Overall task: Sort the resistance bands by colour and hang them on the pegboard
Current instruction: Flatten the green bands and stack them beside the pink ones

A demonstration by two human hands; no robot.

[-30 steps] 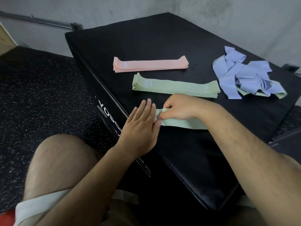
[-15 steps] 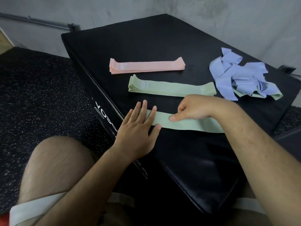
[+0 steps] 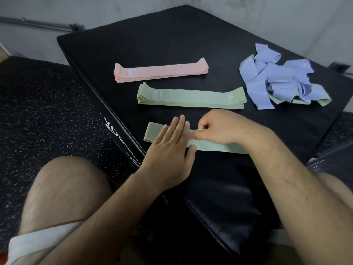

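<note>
A single green band [image 3: 210, 146] lies flat near the front edge of the black padded box [image 3: 172, 35]. My left hand [image 3: 170, 146] presses on it with straight fingers. My right hand [image 3: 217, 127] has curled fingers and pinches the band's upper edge just right of the left fingertips. Behind them lies a neat stack of green bands [image 3: 191, 96], and further back a stack of pink bands [image 3: 160, 72]. A tangled heap of purple bands [image 3: 273, 77] sits at the right with a green band [image 3: 322, 98] under it. No pegboard is in view.
The box's left edge drops to a dark speckled floor [image 3: 38, 111]. A grey wall [image 3: 267, 20] stands behind, with a metal rail [image 3: 38, 25] at the left. My bare knee [image 3: 66, 188] is below the box's front corner.
The band now lies longer, its left end showing past my left hand. My left hand slid right along it to meet my right hand, which shifted left and pinches the edge.
</note>
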